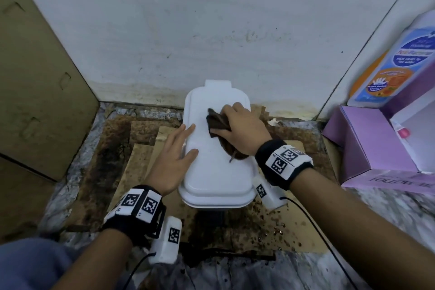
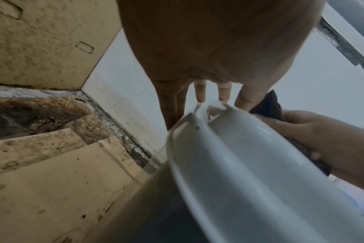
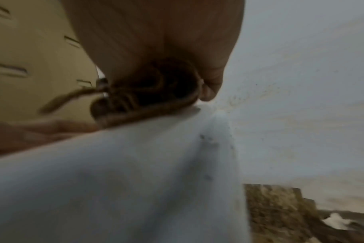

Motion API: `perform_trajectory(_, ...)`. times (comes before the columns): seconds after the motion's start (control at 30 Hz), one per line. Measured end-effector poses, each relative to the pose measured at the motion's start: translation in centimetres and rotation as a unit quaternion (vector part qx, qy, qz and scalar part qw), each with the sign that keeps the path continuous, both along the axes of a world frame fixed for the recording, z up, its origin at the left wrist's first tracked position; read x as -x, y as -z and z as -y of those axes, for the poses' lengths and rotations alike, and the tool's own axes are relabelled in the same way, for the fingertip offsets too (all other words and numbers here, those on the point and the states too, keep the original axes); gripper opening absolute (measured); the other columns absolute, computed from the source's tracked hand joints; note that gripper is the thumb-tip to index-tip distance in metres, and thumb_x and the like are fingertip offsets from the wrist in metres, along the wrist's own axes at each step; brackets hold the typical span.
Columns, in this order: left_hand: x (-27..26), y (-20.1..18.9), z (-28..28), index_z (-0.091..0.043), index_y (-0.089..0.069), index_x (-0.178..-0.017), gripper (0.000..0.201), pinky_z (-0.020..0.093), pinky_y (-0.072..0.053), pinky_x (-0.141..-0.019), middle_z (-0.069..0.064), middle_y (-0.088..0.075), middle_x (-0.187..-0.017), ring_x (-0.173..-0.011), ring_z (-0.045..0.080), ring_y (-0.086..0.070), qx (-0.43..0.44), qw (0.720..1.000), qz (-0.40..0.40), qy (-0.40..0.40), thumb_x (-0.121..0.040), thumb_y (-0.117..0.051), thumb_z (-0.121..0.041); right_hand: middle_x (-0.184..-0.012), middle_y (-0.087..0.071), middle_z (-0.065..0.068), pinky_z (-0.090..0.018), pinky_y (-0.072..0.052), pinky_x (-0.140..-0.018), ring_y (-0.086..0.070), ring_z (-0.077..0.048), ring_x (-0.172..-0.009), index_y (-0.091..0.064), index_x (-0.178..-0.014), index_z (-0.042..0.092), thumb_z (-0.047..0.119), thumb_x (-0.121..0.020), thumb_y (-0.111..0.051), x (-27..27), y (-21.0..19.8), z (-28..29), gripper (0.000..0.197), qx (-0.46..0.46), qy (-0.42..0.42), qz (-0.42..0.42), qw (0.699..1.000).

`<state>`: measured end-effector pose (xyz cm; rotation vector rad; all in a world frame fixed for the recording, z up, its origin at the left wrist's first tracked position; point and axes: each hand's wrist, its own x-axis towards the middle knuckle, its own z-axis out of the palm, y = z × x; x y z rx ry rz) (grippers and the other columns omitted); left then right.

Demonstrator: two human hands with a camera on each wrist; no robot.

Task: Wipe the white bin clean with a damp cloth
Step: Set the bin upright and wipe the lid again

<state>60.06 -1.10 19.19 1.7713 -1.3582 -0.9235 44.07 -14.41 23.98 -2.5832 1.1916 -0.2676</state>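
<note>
On top of the white bin (image 1: pixel 217 160), against the wall, your right hand (image 1: pixel 242 128) clutches the dark damp cloth (image 1: pixel 217 122) and presses it to the lid's far half. Your left hand (image 1: pixel 175 155) lies flat, fingers straight, steadying the left edge. The lid looks mostly clean; specks show along the side, so I'd judge the sides remain.

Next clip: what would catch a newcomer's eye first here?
The white plastic bin lid at centre, bright against the stained brown cardboard under it. On it the right hand presses a crumpled dark brown cloth, while the left hand lies flat on the lid's left edge.
</note>
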Motion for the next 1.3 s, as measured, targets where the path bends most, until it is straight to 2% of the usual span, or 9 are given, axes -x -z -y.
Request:
perform_trajectory(0.13,-0.1,0.3,-0.1,-0.048,-0.024,-0.150,0.056,0.024,-0.025,-0.108,-0.033,-0.012,-0.149,-0.130,-0.014,-0.014,0.005,1.000,-0.029,0.012,-0.100,-0.048,-0.040,-0.097,-0.046,-0.006,-0.036,-0.040,-0.068,-0.052,-0.030,-0.090,-0.044,-0.098,0.013,0.043,-0.092,-0.054,1.9,0.7,1.6,0.032,0.006,0.049,0.015,0.999)
perform_trajectory(0.37,-0.2,0.4,-0.2,-0.046,-0.023,-0.151,0.057,0.031,-0.022,-0.114,-0.024,-0.009,-0.159,-0.135,-0.010,-0.013,0.007,1.000,-0.025,0.011,-0.101,-0.048,-0.039,-0.093,-0.048,-0.004,-0.032,-0.035,-0.063,-0.055,-0.032,-0.084,-0.045,-0.109,0.014,0.033,-0.093,-0.055,5.2,-1.2,3.6,0.027,0.031,0.127,0.077,0.988)
perform_trajectory(0.47,0.0,0.3,-0.2,-0.044,-0.023,-0.152,0.057,0.034,-0.022,-0.117,-0.022,-0.010,-0.160,-0.137,-0.008,-0.012,0.008,1.000,-0.019,0.011,-0.101,-0.047,-0.039,-0.105,-0.047,-0.003,-0.034,-0.046,-0.069,-0.054,-0.025,-0.088,-0.048,-0.128,0.026,0.043,-0.092,-0.053,4.3,-2.1,1.0,0.039,0.049,0.066,0.086,0.993)
perform_trajectory(0.6,0.0,0.2,-0.1,-0.042,-0.024,-0.152,0.057,0.037,-0.024,-0.118,-0.018,-0.013,-0.161,-0.137,-0.006,-0.014,0.013,1.000,0.004,0.005,-0.101,-0.048,-0.038,-0.118,-0.045,-0.002,-0.037,-0.045,-0.083,-0.045,-0.022,-0.100,-0.041,-0.140,0.037,0.066,-0.089,-0.032,3.1,-0.6,-4.1,0.059,0.048,-0.108,-0.048,0.992)
perform_trajectory(0.67,0.0,0.0,-0.2,-0.043,-0.024,-0.152,0.057,0.034,-0.025,-0.115,-0.018,-0.012,-0.161,-0.136,-0.007,-0.014,0.012,1.000,0.003,0.009,-0.101,-0.047,-0.039,-0.118,-0.046,0.000,-0.036,-0.042,-0.087,-0.044,-0.020,-0.103,-0.040,-0.142,0.036,0.068,-0.089,-0.025,3.4,0.0,-4.9,0.063,0.029,-0.098,-0.035,0.994)
perform_trajectory(0.77,0.0,0.0,-0.3,-0.044,-0.022,-0.152,0.057,0.028,-0.023,-0.111,-0.018,-0.011,-0.161,-0.135,-0.007,-0.014,0.007,1.000,0.002,0.011,-0.101,-0.046,-0.040,-0.116,-0.046,0.001,-0.036,-0.041,-0.091,-0.044,-0.019,-0.105,-0.046,-0.138,0.035,0.055,-0.096,-0.035,3.7,0.0,-4.4,0.048,-0.007,-0.060,0.068,0.996)
perform_trajectory(1.03,0.0,0.2,-0.3,-0.045,-0.024,-0.152,0.055,0.030,-0.026,-0.112,-0.018,-0.013,-0.161,-0.136,-0.005,-0.017,0.010,1.000,-0.006,0.009,-0.101,-0.046,-0.040,-0.109,-0.046,-0.005,-0.029,-0.035,-0.068,-0.048,-0.023,-0.090,-0.049,-0.135,0.035,0.050,-0.095,-0.038,2.4,1.3,-4.4,0.043,0.111,-0.143,-0.040,0.983)
perform_trajectory(1.17,-0.1,0.2,-0.4,-0.046,-0.023,-0.152,0.055,0.024,-0.026,-0.106,-0.020,-0.011,-0.161,-0.132,-0.009,-0.019,0.005,0.999,-0.028,0.015,-0.102,-0.046,-0.038,-0.106,-0.046,-0.005,-0.031,-0.043,-0.066,-0.050,-0.024,-0.089,-0.055,-0.129,0.033,0.046,-0.095,-0.039,3.0,1.7,-3.9,0.040,0.098,-0.119,-0.018,0.988)
perform_trajectory(1.3,-0.1,0.1,-0.4,-0.045,-0.023,-0.152,0.056,0.022,-0.023,-0.106,-0.020,-0.010,-0.161,-0.131,-0.011,-0.016,0.000,0.999,-0.041,0.018,-0.102,-0.046,-0.038,-0.105,-0.039,-0.002,-0.029,-0.044,-0.075,-0.047,-0.021,-0.090,-0.056,-0.129,0.029,0.043,-0.095,-0.042,4.7,1.6,-1.6,0.039,0.054,0.007,0.029,0.998)
